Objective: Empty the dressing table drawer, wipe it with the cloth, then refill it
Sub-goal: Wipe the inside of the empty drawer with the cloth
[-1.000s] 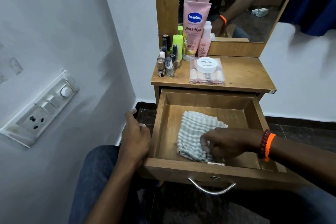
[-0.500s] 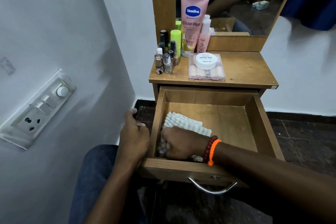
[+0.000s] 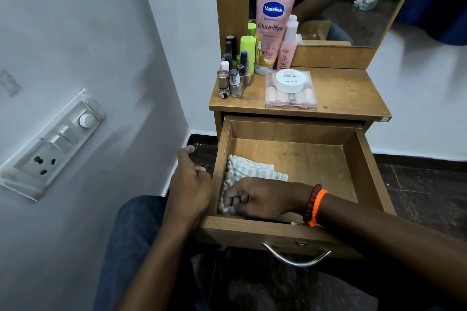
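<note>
The wooden drawer (image 3: 364, 159) stands pulled out, and only a white-and-grey striped cloth (image 3: 250, 169) lies in it, in the front left corner. My right hand (image 3: 255, 197) lies on the cloth with its fingers curled into it, against the drawer's left wall. My left hand (image 3: 189, 184) grips the outside of that left wall near the front corner, thumb raised. On the dressing table top (image 3: 348, 93) stand a pink Vaseline tube (image 3: 274, 23), a small pink bottle (image 3: 288, 45), a green tube (image 3: 247, 50), several nail polish bottles (image 3: 231, 81) and a clear case (image 3: 290, 96) with a white jar (image 3: 290, 80) on it.
A white wall with a switch and socket plate (image 3: 55, 144) is close on the left. The mirror (image 3: 336, 0) rises behind the table top. A metal handle (image 3: 295, 257) hangs on the drawer front. My knee in dark trousers (image 3: 136, 235) is below the drawer, over a dark tiled floor (image 3: 429, 189).
My right hand has dragged the cloth from the drawer's front middle into the front left corner. The left hand has stayed on the drawer's left wall.
</note>
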A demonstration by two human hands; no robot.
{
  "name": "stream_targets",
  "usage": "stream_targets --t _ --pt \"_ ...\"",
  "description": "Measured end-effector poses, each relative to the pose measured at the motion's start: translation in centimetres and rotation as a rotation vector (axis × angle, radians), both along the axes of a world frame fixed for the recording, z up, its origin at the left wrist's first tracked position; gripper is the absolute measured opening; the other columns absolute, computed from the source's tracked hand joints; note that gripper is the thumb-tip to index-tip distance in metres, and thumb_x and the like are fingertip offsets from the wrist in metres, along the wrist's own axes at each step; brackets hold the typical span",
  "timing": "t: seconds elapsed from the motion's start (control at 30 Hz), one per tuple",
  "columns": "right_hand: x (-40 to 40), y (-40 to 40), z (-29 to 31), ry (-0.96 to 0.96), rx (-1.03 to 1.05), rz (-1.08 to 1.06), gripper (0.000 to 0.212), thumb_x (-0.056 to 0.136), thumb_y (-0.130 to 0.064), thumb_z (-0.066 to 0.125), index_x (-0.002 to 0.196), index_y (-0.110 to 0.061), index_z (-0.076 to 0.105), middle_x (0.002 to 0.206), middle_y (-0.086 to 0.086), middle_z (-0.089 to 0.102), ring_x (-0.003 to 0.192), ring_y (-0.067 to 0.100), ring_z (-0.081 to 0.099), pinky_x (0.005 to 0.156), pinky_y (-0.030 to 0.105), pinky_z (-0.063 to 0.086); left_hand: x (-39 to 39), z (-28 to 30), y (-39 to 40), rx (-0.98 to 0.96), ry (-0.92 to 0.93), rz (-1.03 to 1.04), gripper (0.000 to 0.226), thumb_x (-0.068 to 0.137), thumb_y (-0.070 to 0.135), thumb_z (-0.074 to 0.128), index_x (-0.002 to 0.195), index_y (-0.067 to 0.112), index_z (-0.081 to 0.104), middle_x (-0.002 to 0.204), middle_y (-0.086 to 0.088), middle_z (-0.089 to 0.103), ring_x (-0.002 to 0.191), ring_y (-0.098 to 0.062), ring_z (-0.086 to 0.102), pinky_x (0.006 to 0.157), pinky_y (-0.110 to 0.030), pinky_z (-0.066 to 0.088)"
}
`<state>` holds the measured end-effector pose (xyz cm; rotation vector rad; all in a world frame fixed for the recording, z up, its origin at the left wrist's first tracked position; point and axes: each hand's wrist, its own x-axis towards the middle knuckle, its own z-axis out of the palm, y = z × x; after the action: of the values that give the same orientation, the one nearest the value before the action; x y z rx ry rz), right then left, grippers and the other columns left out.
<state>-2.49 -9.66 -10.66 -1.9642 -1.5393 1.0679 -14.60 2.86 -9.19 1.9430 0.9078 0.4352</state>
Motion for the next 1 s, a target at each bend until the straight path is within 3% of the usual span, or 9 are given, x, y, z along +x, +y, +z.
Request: stream_targets --t 0.1,0.27,0.4,0.5,0.6,0.7,0.77,0.87,1.0 --pt "-0.3 0.9 0.2 -0.185 -0.083 0.070 0.025 0.096 -0.004 0.052 0.109 -0.007 0.072 0.105 0.008 0.073 0.089 0.016 0.063 0.083 0.033 0.053 -0.2 0.3 -0.1 0.033 0.018 -0.029 0.048 0.099 0.007 0.041 0.144 0.024 0.036 0.088 -0.003 0.062 0.078 -0.019 0.059 0.068 -0.034 0.044" --pt "-0.1 0.6 0.9 -0.304 -0.136 0.095 0.018 0.089 -0.005 0.056 0.090 -0.008 0.073 0.091 0.008 0.075 0.083 0.021 0.066 0.078 0.038 0.056 -0.1 1.2 -0.8 0.194 -0.021 -0.051 0.047 0.095 0.007 0.050 0.139 0.023 0.046 0.109 0.000 0.057 0.095 -0.014 0.057 0.083 -0.030 0.043" --pt "0.6 -2.5 1.6 -0.266 0.030 -0.191 0.018 0.081 -0.001 0.056 0.085 -0.011 0.070 0.086 -0.001 0.072 0.074 0.004 0.064 0.067 0.024 0.055 0.2 1.9 -2.1 0.525 -0.082 -0.247 0.036 0.091 0.007 0.063 0.121 0.027 0.062 0.118 0.010 0.049 0.104 -0.008 0.055 0.088 -0.031 0.052" --pt "1.5 -4.4 1.5 -0.509 0.115 -0.451 0.015 0.087 -0.008 0.056 0.099 -0.005 0.065 0.104 0.011 0.062 0.099 0.023 0.059 0.081 0.039 0.054 1.6 2.7 -3.7 0.557 -0.023 -0.491 0.038 0.086 0.004 0.068 0.118 0.025 0.067 0.125 0.013 0.055 0.110 -0.006 0.054 0.093 -0.028 0.052" --pt "1.5 -4.8 1.3 -0.598 -0.088 -0.373 0.024 0.094 -0.017 0.054 0.112 -0.004 0.062 0.120 0.016 0.058 0.120 0.032 0.049 0.100 0.041 0.045 4.5 1.9 -4.5 0.672 0.173 -0.717 0.037 0.091 0.007 0.061 0.125 0.020 0.064 0.135 0.003 0.057 0.125 -0.014 0.054 0.104 -0.031 0.047" --pt "2.4 -4.2 0.3 -0.599 -0.212 -0.414 0.045 0.095 -0.027 0.050 0.135 -0.006 0.050 0.150 0.015 0.040 0.139 0.036 0.036 0.112 0.048 0.032 7.0 0.2 -4.1 0.784 0.443 -0.873 0.048 0.098 0.016 0.053 0.146 0.016 0.047 0.154 -0.009 0.043 0.144 -0.023 0.038 0.117 -0.036 0.031" --pt "3.6 -3.5 -0.4 -0.611 -0.252 -0.394 0.060 0.098 -0.029 0.047 0.152 -0.008 0.032 0.167 0.010 0.018 0.150 0.036 0.022 0.115 0.056 0.024 7.5 -0.7 -4.2 0.779 0.672 -0.913 0.067 0.103 0.025 0.047 0.161 0.013 0.016 0.168 -0.016 0.010 0.156 -0.032 0.011 0.123 -0.046 0.016" --pt "4.7 -2.1 -0.5 -0.651 -0.195 -0.270 0.066 0.099 -0.026 0.043 0.160 -0.013 0.019 0.172 0.002 0.005 0.152 0.034 0.018 0.112 0.061 0.021 7.1 -1.7 -4.6 0.691 0.845 -0.868 0.079 0.106 0.038 0.038 0.160 0.008 -0.012 0.166 -0.020 -0.018 0.155 -0.038 -0.011 0.124 -0.052 0.006" --pt "4.7 -1.8 -1.5 -0.775 -0.130 -0.257 0.064 0.100 -0.027 0.041 0.159 -0.016 0.020 0.171 -0.002 0.007 0.140 0.044 0.029 0.105 0.062 0.023 7.6 -2.3 -4.5 0.641 0.886 -0.833 0.086 0.106 0.046 0.037 0.156 0.003 -0.018 0.164 -0.023 -0.024 0.153 -0.041 -0.016 0.124 -0.054 0.004"
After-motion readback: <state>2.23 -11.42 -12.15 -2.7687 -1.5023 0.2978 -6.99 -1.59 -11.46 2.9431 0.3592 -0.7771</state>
